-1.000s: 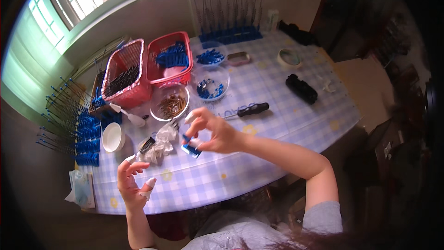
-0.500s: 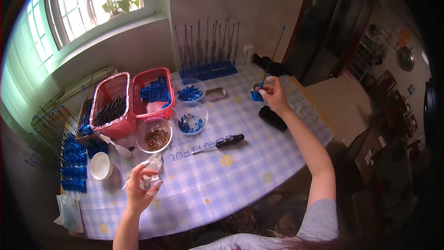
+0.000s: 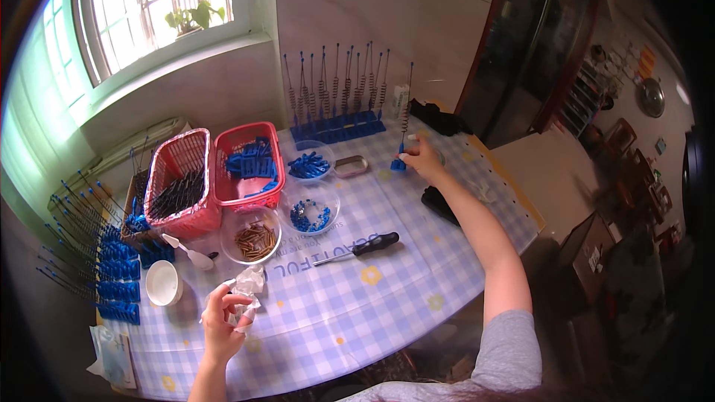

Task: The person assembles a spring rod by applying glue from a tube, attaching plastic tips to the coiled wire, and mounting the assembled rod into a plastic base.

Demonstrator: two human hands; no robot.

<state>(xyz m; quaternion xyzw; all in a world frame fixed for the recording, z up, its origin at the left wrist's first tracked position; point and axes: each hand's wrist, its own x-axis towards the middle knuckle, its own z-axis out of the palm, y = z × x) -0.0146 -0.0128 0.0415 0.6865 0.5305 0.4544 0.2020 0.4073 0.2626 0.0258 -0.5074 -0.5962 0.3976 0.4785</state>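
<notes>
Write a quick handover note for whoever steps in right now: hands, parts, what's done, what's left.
Right hand: reached far across, gripping a small blue plastic base with an upright spring rod, beside the row of finished blue rod stands.
Left hand: holding a crumpled clear plastic bag near the table edge.
Done: many finished stands at the back and left.
Left: loose blue parts in the red basket and bowls.

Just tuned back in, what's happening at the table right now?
A person is working at a checked tablecloth table covered in small parts. Their right hand reaches far across and holds a small blue base with an upright spring rod, setting it beside the row of finished blue spring stands near the wall. Their left hand holds a crumpled clear plastic bag close to the body. A black-handled screwdriver lies loose between the two hands, near bowls and two pink baskets.
</notes>
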